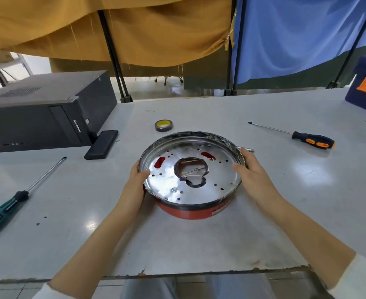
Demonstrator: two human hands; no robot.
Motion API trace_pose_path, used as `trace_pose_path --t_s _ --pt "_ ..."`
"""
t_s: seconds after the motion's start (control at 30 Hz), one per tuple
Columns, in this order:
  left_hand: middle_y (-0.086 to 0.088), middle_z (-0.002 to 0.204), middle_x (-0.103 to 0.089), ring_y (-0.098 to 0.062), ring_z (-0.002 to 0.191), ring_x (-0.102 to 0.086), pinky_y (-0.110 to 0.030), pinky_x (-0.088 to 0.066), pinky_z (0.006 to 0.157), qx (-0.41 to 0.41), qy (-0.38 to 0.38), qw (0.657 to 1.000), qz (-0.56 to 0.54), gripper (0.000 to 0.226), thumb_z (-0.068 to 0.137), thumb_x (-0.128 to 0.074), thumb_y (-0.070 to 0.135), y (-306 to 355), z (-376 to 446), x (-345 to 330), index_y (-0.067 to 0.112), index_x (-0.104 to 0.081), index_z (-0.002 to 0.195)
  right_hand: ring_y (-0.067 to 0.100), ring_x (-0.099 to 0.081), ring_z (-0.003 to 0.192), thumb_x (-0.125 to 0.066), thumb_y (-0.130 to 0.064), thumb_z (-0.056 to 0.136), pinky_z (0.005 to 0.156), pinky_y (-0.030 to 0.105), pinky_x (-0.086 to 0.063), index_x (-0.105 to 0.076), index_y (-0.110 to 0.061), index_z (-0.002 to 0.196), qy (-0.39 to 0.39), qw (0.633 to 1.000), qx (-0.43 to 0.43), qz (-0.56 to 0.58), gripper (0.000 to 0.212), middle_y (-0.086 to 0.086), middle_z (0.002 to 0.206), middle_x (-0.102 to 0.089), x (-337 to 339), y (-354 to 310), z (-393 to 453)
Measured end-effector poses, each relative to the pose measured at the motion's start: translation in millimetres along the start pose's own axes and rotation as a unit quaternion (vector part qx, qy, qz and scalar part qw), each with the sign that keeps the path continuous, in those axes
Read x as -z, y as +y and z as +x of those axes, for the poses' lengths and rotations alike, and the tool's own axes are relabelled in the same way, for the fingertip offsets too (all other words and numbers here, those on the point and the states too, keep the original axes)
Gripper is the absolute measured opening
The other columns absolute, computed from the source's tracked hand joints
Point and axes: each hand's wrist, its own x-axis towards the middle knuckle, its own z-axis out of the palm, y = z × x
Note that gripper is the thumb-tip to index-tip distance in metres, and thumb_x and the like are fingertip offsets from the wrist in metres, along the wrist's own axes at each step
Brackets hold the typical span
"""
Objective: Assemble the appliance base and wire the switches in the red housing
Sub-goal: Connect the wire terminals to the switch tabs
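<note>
Far out to the left of the grip, a green-handled screwdriver (7, 207) lies on the table (307, 212), with a black computer case (41, 111) behind it. The left hand (137, 182) curls round the left rim of the shiny metal pan (190, 169), thumb over the edge. The pan sits in the red housing (192, 211), which rests on the table between both hands. Wires show through the pan's middle hole. Beyond the grip lies a roll of tape (163, 125). The right hand (250, 171) clasps the right rim, thumb inside. Further right lies an orange-and-black screwdriver (311, 140).
</note>
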Motion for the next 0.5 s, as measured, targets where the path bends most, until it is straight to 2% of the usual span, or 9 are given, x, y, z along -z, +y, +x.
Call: trace_pose_path --t_s 0.07,0.13,0.27,0.4,0.5 --pt "0.000 0.128 -0.063 -0.022 0.120 -0.057 -0.047 -0.041 0.107 -0.004 0.002 1.000 0.019 0.045 0.093 -0.045 0.012 3 16 -4 0.023 -0.049 0.136 0.005 -0.042 0.128 -0.044 -0.017 0.096 0.109 0.029 -0.032 -0.033 -0.024 0.145 0.001 1.000 -0.003 -0.009 0.052 -0.012 0.142 -0.044 0 -2 14" --pt "-0.004 0.130 -0.061 -0.025 0.121 -0.056 -0.049 -0.040 0.107 -0.003 -0.006 0.999 0.033 0.045 0.093 -0.044 0.010 5 32 -9 0.020 -0.048 0.137 0.010 -0.037 0.133 -0.044 -0.014 0.096 0.113 0.034 -0.028 -0.029 -0.020 0.147 0.006 1.000 -0.005 -0.008 0.053 -0.007 0.147 -0.039 2 -1 27" --pt "-0.003 0.128 -0.063 -0.024 0.119 -0.058 -0.048 -0.042 0.106 0.008 0.002 0.999 0.036 0.045 0.091 -0.044 0.010 10 58 -16 0.021 -0.050 0.135 0.004 -0.044 0.121 -0.043 -0.013 0.096 0.097 0.020 -0.031 -0.031 -0.023 0.145 0.017 1.000 -0.004 -0.010 0.052 -0.012 0.138 -0.047 2 3 47" --pt "-0.001 0.125 -0.064 -0.022 0.116 -0.060 -0.046 -0.044 0.104 0.004 0.013 0.999 0.035 0.045 0.091 -0.046 0.012 9 73 -21 0.023 -0.051 0.134 -0.004 -0.047 0.106 -0.042 -0.015 0.096 0.078 0.002 -0.030 -0.031 -0.028 0.145 0.026 0.999 -0.008 -0.016 0.052 -0.032 0.114 -0.049 -1 8 61" --pt "0.003 0.121 -0.066 -0.017 0.113 -0.061 -0.044 -0.045 0.104 0.009 0.034 0.999 0.011 0.045 0.090 -0.049 0.015 7 76 -22 0.026 -0.050 0.133 -0.010 -0.042 0.108 -0.042 -0.018 0.096 0.077 0.000 -0.027 -0.029 -0.029 0.146 0.029 0.999 -0.004 -0.021 0.053 -0.032 0.116 -0.045 -1 11 63"
